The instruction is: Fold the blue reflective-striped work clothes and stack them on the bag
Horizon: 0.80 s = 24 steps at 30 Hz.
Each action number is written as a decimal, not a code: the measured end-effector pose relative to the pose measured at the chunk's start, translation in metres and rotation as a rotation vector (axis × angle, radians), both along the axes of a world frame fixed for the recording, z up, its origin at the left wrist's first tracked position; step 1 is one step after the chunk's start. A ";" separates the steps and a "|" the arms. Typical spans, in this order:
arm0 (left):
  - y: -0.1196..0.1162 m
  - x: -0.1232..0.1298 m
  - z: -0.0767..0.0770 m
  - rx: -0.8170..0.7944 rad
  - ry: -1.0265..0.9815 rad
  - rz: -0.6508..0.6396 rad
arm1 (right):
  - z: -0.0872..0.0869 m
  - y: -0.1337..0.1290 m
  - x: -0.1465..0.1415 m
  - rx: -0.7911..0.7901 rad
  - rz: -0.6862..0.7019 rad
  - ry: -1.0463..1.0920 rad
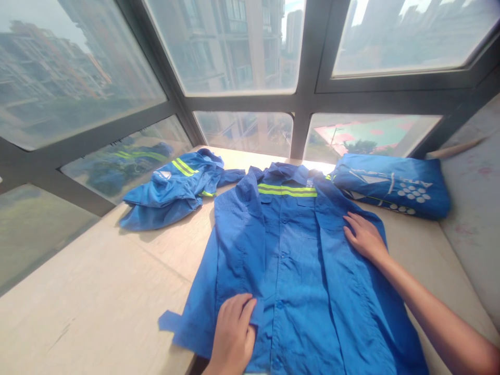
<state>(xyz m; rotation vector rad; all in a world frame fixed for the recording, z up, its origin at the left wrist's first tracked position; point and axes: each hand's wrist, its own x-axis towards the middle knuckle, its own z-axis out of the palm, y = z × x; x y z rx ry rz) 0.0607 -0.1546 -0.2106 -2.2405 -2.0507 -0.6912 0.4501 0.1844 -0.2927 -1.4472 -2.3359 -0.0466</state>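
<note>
A blue work jacket with a yellow-green reflective band across its chest lies spread front up on the ledge, buttons running down its middle and both sleeves laid inward over the front. My left hand is closed on the cuff end of the sleeve at the left, near the jacket's lower edge. On the upper part of the other sleeve rests my right hand, its fingers stretched out flat against the cloth. The jacket's bottom edge runs out of view.
A crumpled blue jacket with reflective stripes lies at the back left. Folded blue cloth with white print sits at the back right, near the wall. Framed windows rise behind the pale ledge.
</note>
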 end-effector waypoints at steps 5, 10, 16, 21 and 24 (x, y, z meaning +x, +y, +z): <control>0.015 -0.001 0.014 -0.004 -0.041 -0.228 | 0.004 -0.001 -0.001 -0.005 0.004 0.007; 0.013 -0.019 0.041 0.027 0.044 -0.367 | 0.006 -0.001 -0.003 -0.008 0.004 0.014; -0.007 -0.051 0.076 0.028 0.189 -0.402 | 0.005 -0.002 -0.003 -0.010 -0.006 -0.016; -0.027 -0.057 0.073 -0.001 0.240 -0.446 | 0.006 -0.002 -0.002 -0.012 -0.007 -0.014; -0.034 -0.044 0.060 -0.066 0.183 -0.450 | 0.007 -0.004 -0.003 -0.006 -0.012 -0.022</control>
